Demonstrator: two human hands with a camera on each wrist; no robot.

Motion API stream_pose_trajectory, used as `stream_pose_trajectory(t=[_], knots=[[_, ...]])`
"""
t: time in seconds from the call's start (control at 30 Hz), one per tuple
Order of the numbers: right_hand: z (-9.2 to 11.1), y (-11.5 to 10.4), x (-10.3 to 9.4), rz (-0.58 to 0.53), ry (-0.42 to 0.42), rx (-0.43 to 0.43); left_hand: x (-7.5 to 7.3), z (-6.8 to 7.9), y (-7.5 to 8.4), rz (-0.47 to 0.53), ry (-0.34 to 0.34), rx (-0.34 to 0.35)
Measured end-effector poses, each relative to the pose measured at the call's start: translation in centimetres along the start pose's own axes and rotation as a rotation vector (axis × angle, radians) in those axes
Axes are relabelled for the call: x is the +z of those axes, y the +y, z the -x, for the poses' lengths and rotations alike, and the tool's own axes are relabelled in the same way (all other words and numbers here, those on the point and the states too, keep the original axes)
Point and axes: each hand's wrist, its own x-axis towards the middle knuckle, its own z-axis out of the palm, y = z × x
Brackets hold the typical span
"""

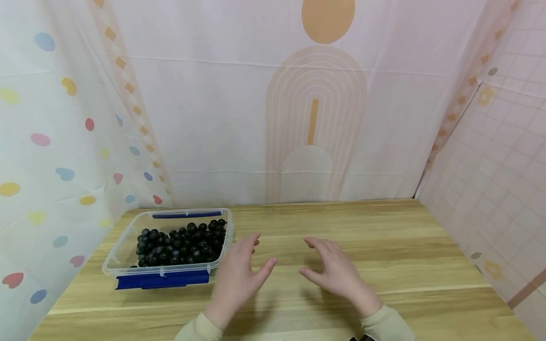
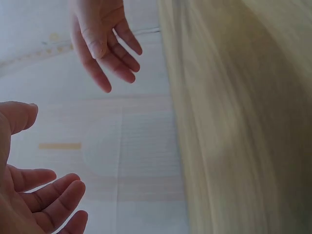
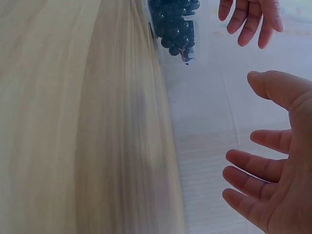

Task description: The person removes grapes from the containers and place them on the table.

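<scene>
In the head view a clear plastic box (image 1: 112, 258) with dark blue clips stands on the left of the wooden table. Inside it lies a heap of dark grapes (image 1: 183, 244), with bare box floor showing at its left. My left hand (image 1: 239, 272) is just right of the box, overlapping its near right corner in this view, thumb spread and nothing held. Farther right, my right hand (image 1: 337, 274) hovers over the table with its palm facing the left hand. Both wrist views show relaxed, parted fingers (image 2: 53, 200) and vacant palms.
The wooden table (image 1: 384, 237) reaches back to a patterned cloth (image 1: 213, 118) hung behind it. More cloth hangs along the left side (image 1: 51, 199) and the right side (image 1: 490, 166). A dark object (image 1: 362, 338) shows at the right cuff.
</scene>
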Motion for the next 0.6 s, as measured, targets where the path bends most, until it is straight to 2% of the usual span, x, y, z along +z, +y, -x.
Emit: stream_pose_trajectory(t=[0.27, 0.6], knots=[[-0.1, -0.6, 0.1, -0.045, 0.01, -0.016, -1.6, 0.1, -0.9, -0.019, -0.001, -0.071], [-0.1, -0.6, 0.1, -0.079, 0.008, 0.02, -3.7, 0.9, -2.5, -0.014, 0.012, -0.14]])
